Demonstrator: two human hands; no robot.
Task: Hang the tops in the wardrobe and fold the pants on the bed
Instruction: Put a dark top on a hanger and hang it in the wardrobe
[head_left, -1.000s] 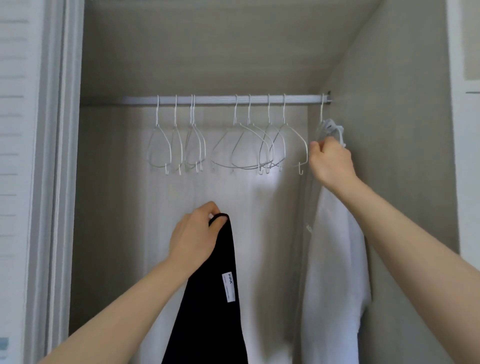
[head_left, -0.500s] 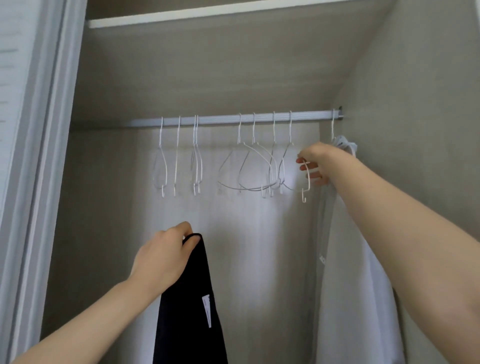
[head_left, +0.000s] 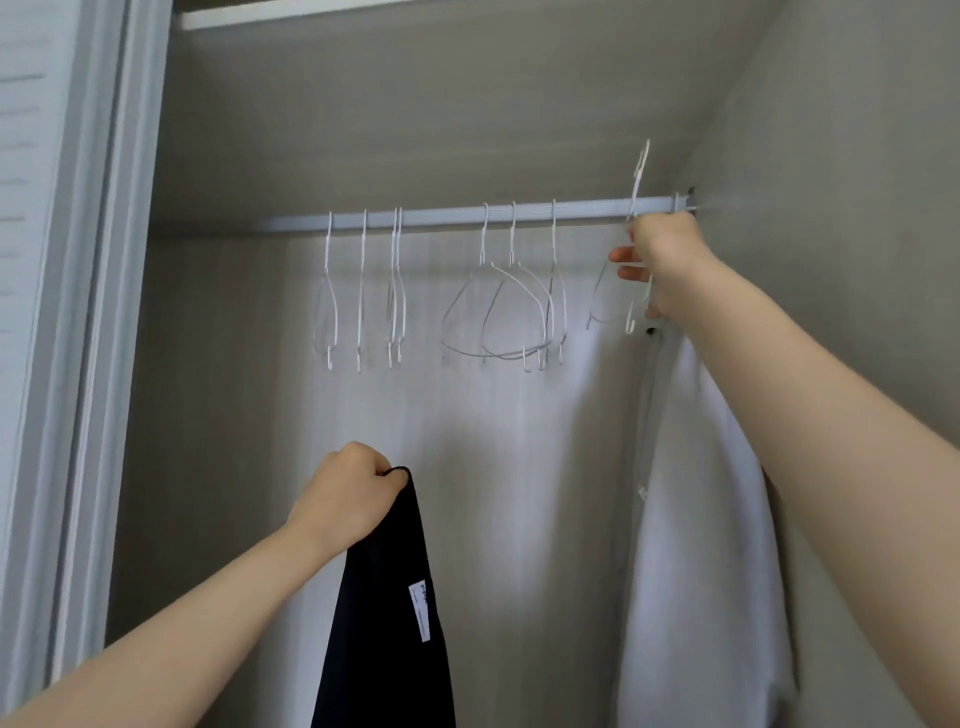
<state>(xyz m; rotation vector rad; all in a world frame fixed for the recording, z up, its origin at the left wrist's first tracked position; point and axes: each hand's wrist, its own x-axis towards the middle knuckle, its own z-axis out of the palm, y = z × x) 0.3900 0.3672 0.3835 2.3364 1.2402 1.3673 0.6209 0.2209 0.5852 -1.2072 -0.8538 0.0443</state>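
1. While the right hand (head_left: 662, 265) grips a white wire hanger (head_left: 635, 218) with its hook raised above the rail (head_left: 467, 214), the snag risk is right there: the hook could catch the rail, or the hanger of the white top (head_left: 696, 519) hanging at the far right, on the way down.
2. Left hand (head_left: 348, 493) is clenched around the neck of the black top (head_left: 387, 623), which hangs straight down in the middle of the wardrobe. A bunched grip like that could let the fabric slide out once the hand has to help thread the hanger.
3. Close by, the empty hangers (head_left: 498, 312) sit crowded and overlapping. Swing the lifted one left and it may tangle with them or drag one off.
4. Blur smears the lifted wire, so I cannot tell whether it is fully clear of the rail; pulling away early would jerk it.
5. Threading one-handed could stretch the neckline.
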